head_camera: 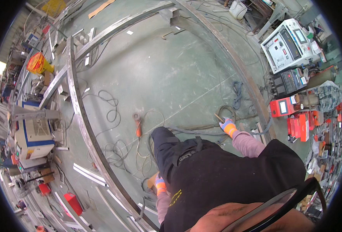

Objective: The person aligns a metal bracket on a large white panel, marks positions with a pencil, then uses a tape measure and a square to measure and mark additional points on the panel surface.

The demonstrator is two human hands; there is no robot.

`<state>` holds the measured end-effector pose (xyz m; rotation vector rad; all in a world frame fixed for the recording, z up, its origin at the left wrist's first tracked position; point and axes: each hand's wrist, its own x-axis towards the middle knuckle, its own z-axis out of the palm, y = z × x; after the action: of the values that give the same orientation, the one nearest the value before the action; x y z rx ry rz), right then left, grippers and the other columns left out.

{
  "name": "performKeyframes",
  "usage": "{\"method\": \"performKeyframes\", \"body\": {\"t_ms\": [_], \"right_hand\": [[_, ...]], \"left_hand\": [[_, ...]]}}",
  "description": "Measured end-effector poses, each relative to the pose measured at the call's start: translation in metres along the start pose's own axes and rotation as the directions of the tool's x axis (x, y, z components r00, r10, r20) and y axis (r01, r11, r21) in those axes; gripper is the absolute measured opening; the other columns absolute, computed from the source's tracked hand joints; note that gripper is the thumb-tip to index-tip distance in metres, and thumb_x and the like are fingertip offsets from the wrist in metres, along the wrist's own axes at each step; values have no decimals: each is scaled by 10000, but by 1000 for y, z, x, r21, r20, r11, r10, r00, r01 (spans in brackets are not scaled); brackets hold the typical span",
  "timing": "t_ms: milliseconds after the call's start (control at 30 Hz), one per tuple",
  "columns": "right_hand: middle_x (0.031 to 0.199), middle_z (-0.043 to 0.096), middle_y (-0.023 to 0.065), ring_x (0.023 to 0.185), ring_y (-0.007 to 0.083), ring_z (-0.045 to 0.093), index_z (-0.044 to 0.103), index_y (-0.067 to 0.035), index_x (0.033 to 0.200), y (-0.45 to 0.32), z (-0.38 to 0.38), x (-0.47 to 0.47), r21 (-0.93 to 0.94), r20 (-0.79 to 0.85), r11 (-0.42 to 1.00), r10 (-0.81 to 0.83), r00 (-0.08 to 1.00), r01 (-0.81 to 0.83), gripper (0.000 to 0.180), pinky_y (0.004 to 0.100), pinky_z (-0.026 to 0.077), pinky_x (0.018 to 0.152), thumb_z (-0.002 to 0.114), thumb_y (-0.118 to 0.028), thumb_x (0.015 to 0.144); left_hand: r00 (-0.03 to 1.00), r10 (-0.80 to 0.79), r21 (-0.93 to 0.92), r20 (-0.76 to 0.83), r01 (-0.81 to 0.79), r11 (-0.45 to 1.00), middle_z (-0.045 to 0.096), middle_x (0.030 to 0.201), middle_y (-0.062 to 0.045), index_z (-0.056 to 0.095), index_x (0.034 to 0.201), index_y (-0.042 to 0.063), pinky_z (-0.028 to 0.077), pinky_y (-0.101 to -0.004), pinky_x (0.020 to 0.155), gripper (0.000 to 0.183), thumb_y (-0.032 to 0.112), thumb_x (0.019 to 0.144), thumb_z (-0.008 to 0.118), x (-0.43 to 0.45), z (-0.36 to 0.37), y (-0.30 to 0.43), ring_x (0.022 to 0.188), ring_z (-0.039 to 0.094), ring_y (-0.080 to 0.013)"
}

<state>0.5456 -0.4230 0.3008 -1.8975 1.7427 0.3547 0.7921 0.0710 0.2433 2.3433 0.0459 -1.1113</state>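
Note:
My right hand [227, 124], in a grey and orange work glove, is closed around a thin tan stick-like handle [218, 117]. Its far end is hard to make out. Just beyond that hand a coiled cable [227, 111] lies on the floor. My left hand [160, 184], gloved alike, hangs low beside my thigh, next to a brown flat piece [152, 181]. Its fingers are largely hidden, so I cannot tell whether it holds anything. On the floor ahead of my knee rests an orange angle grinder [137, 124] with a cord.
Steel beams form a large frame around me, with a left beam [81, 116] and a right beam [237, 63]. Loose cables [121, 153] cross the floor. A white machine [287, 46] and red boxes [300, 126] stand right; a beige-blue machine [36, 136] stands left.

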Motion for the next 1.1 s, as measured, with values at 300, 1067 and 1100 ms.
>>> {"method": "performKeyframes", "body": {"t_ms": [300,1067,1100], "right_hand": [[1269,580,223,1192,388,540,568,-54,1274,-55,57,58,-114,89,992,68,994,-58,616,464,441,1007,602,-475,825],[883,694,209,850,374,683,675,-78,1008,-385,-55,379,106,-52,994,20,998,-14,318,467,548,747,584,-349,869],[872,697,200,842,368,686,676,-72,1004,-408,-66,402,70,-49,996,51,998,-48,328,466,547,749,582,-354,866]], "left_hand": [[1000,9,26,-5,-9,1000,654,1155,-241,623,1194,-38,457,-391,962,516,384,896,609,120,-66,128,1106,621,-335],[979,144,-18,-146,-149,989,660,1148,-218,613,1205,-26,479,-393,925,482,365,923,606,375,-221,447,1063,627,-313],[989,82,-5,-126,-84,996,661,1145,-217,615,1203,-26,480,-393,923,482,365,923,606,373,-213,432,1061,627,-313]]}}
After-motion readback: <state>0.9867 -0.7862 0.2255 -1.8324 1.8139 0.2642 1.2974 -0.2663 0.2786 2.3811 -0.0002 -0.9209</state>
